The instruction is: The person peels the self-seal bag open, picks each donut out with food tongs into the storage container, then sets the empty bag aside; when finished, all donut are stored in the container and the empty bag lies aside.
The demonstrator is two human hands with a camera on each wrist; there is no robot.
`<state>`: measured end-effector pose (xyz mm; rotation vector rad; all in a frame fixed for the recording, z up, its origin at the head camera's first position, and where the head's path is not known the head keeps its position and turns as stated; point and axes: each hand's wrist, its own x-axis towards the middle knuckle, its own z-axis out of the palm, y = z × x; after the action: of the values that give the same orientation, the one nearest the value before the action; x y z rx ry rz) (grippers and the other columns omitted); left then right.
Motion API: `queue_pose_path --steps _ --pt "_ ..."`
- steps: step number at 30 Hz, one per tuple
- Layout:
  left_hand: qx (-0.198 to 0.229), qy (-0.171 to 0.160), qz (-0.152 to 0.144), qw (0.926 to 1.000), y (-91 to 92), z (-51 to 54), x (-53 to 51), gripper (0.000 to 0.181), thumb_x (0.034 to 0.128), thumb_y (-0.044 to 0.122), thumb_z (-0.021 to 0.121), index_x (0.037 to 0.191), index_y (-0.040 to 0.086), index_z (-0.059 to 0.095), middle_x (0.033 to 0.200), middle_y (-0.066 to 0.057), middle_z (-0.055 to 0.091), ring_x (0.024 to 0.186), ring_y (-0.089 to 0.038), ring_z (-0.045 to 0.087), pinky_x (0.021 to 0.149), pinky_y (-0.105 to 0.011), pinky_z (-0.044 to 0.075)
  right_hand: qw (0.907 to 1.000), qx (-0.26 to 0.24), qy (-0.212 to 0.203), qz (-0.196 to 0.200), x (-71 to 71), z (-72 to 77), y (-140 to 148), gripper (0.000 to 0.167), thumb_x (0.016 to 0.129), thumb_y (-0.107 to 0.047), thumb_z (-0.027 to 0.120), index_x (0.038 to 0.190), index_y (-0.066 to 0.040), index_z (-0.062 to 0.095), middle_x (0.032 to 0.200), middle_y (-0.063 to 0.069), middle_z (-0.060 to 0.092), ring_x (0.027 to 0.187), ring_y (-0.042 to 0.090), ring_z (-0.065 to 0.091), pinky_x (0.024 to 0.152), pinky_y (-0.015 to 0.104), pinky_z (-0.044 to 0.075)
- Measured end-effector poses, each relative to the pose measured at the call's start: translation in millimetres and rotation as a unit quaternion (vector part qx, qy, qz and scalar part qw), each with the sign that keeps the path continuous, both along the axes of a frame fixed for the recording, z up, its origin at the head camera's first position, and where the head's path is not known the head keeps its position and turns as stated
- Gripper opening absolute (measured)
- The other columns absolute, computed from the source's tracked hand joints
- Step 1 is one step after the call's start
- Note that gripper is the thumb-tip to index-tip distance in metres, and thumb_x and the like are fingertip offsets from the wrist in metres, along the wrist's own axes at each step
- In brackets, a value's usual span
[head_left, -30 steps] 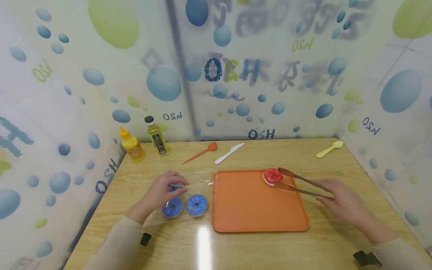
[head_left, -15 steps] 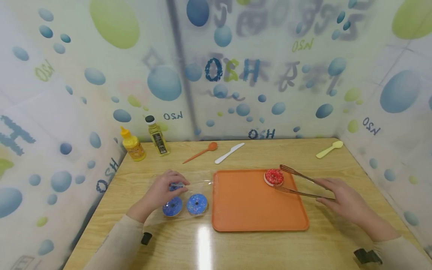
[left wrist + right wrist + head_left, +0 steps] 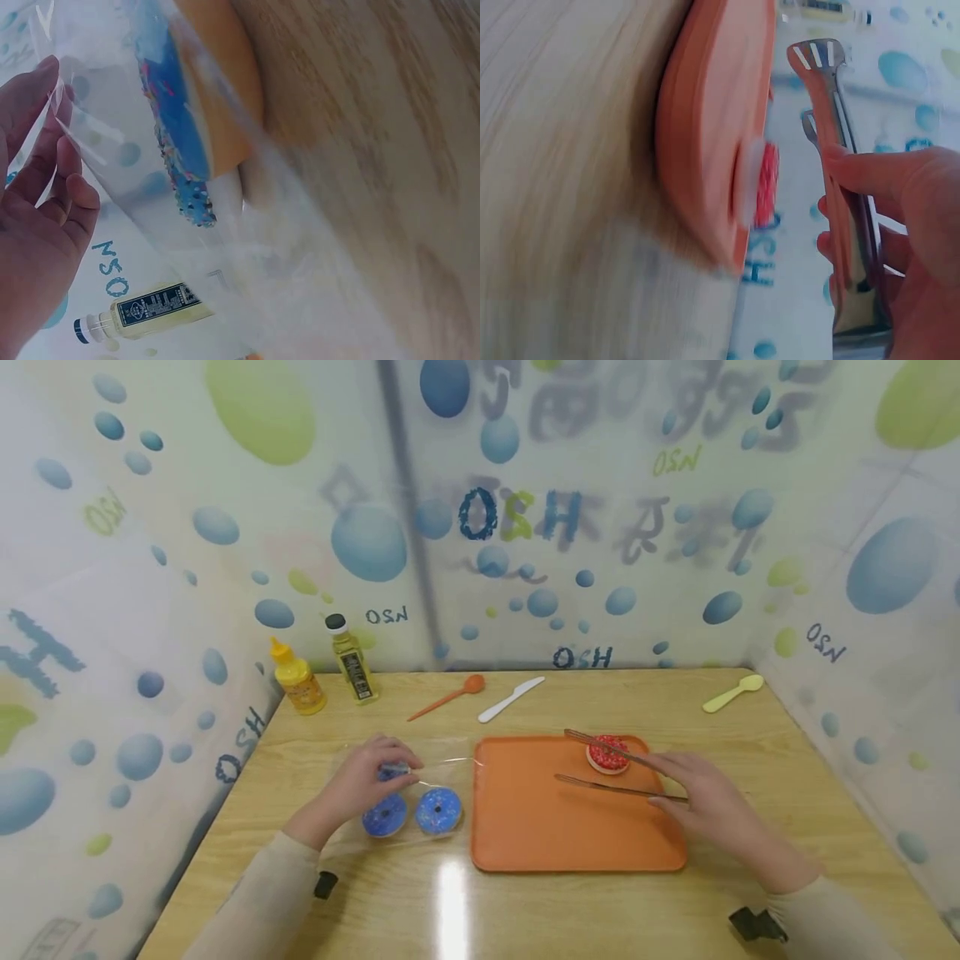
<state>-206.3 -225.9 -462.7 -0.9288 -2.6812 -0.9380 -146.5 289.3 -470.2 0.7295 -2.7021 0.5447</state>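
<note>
My left hand (image 3: pixel 367 785) pinches the edge of a clear plastic bag (image 3: pixel 300 300) and lifts it open. Two blue sprinkled doughnuts (image 3: pixel 448 818) show in the bag, and a third blue shape is partly hidden by my fingers. In my right hand (image 3: pixel 716 806) I hold metal tongs (image 3: pixel 609 788), their arms spread apart with nothing between the tips. The tongs hover over an orange tray (image 3: pixel 555 839). A red doughnut (image 3: pixel 602 764) lies near the tray's back right corner, and the upper tong arm passes across it in the head view.
Behind on the table stand a yellow squeeze bottle (image 3: pixel 300 687) and an oil bottle (image 3: pixel 354 668). An orange spoon (image 3: pixel 472 683), a white knife (image 3: pixel 512 699) and a light green spoon (image 3: pixel 733 693) lie along the back. Patterned walls (image 3: pixel 645 635) enclose the table.
The tongs were around the red doughnut, then spread wider and came away from it. My right hand has moved left over the tray; my left hand holds its place.
</note>
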Motion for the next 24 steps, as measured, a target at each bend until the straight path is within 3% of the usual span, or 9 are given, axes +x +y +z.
queue_pose_path --steps 7,11,17,24 --pt "-0.005 -0.005 -0.006 1.0 -3.0 0.5 2.5 0.015 0.0885 0.015 0.083 0.103 0.016 0.08 0.104 0.008 0.074 0.099 -0.017 0.062 0.082 -0.046 0.054 0.9985 0.008 -0.048 0.026 -3.7 -2.7 -44.2 0.056 0.088 -0.018 0.083 0.14 -0.015 0.065 0.132 0.01 0.069 0.118 0.034 0.065 0.097 0.059 0.053" --pt "-0.006 -0.001 -0.01 0.9999 -3.2 0.2 2.5 0.015 0.0887 0.015 0.083 0.103 0.016 0.08 0.103 0.009 0.074 0.098 -0.018 0.062 0.081 -0.045 0.054 0.9978 0.009 -0.052 0.041 -8.6 -0.6 -66.3 0.052 0.09 -0.024 0.081 0.139 -0.017 0.066 0.135 0.009 0.069 0.123 0.034 0.064 0.099 0.057 0.053" --pt "-0.006 0.007 -0.013 0.9999 -4.8 0.1 0.6 0.014 0.0891 0.015 0.082 0.103 0.017 0.08 0.103 0.009 0.074 0.098 -0.018 0.062 0.08 -0.042 0.054 0.9949 0.031 -0.052 0.081 -23.1 7.5 -92.3 0.048 0.092 -0.027 0.08 0.137 -0.022 0.066 0.13 0.002 0.07 0.118 0.026 0.066 0.1 0.052 0.054" --pt "-0.002 0.016 -0.018 0.9997 -4.1 4.6 -1.6 0.013 0.089 0.015 0.082 0.102 0.016 0.08 0.102 0.007 0.074 0.097 -0.016 0.062 0.08 -0.044 0.054 0.9885 0.049 -0.077 0.121 -40.1 16.0 -105.7 0.047 0.093 -0.024 0.079 0.137 -0.018 0.067 0.132 0.0 0.069 0.12 0.024 0.064 0.102 0.048 0.053"
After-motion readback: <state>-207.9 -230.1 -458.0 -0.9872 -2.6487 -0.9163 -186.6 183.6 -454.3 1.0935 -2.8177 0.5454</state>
